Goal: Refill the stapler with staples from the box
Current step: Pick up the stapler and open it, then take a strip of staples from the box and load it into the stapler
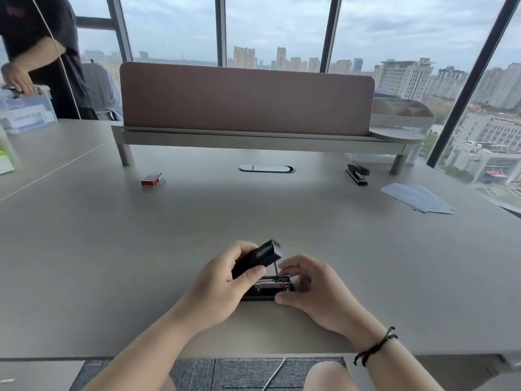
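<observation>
Head view: open stapler (263,273) between both hands' grip.

A high-rise office: a broad grey surface (197,221) with a privacy screen (245,97) at upper centre, floor-to-ceiling windows (276,26) overlooking city towers.

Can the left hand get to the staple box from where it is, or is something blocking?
Probably yes. The staple box lies far forward and left on bare desk, nothing between. But the left hand is holding the open stapler's lid up, so it must let go and stretch well forward.
</observation>
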Available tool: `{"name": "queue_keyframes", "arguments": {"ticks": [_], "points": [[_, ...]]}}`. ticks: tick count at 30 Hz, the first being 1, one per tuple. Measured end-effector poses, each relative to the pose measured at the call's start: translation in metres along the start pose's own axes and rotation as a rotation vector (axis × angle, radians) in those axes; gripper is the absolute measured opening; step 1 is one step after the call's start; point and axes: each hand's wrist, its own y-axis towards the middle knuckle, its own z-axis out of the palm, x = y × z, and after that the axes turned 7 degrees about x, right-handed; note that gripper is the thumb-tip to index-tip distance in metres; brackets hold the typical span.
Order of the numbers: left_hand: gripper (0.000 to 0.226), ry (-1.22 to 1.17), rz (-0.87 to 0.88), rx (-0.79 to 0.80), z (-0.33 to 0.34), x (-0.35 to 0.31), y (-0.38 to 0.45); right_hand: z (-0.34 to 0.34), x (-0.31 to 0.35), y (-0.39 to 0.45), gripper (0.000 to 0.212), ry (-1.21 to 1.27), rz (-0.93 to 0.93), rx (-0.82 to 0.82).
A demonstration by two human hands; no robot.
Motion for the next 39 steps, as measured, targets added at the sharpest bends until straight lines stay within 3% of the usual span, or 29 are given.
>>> {"name": "queue_keyframes", "arguments": {"ticks": [4, 9, 13, 16, 19, 23, 28, 35, 39], "points": [[0.033, -0.225, 0.032, -0.009, -0.014, 0.006, -0.008, 0.001, -0.002, 0.001, 0.045, -0.008, 0.011, 0.018], [0.025, -0.286, 0.08, -0.12, -0.035, 0.015, -0.028, 0.003, -0.004, 0.001, 0.047, -0.007, 0.008, 0.009], [0.019, -0.25, 0.018, -0.087, -0.059, 0.027, -0.045, 0.003, -0.005, 0.002, 0.046, -0.021, 0.008, 0.003], [0.03, -0.239, -0.104, -0.03, -0.079, 0.038, -0.056, 0.003, -0.005, 0.002, 0.046, -0.019, 0.012, 0.003], [0.028, -0.113, -0.18, 0.006, -0.093, 0.042, -0.06, 0.002, -0.004, 0.001, 0.045, -0.014, 0.011, 0.0], [0.056, 0.151, -0.267, 0.086, -0.099, 0.048, -0.061, 0.003, 0.0, -0.001, 0.045, -0.004, 0.0, 0.006], [0.042, 0.266, -0.264, 0.075, -0.092, 0.046, -0.061, 0.002, 0.003, -0.004, 0.045, -0.015, 0.013, 0.01], [0.048, 0.231, -0.273, 0.056, -0.093, 0.052, -0.063, 0.0, 0.001, -0.005, 0.051, 0.041, 0.001, 0.045], [0.058, -0.09, -0.211, 0.079, -0.109, 0.05, -0.054, -0.007, 0.015, 0.0, 0.045, 0.285, -0.028, -0.009]]}}
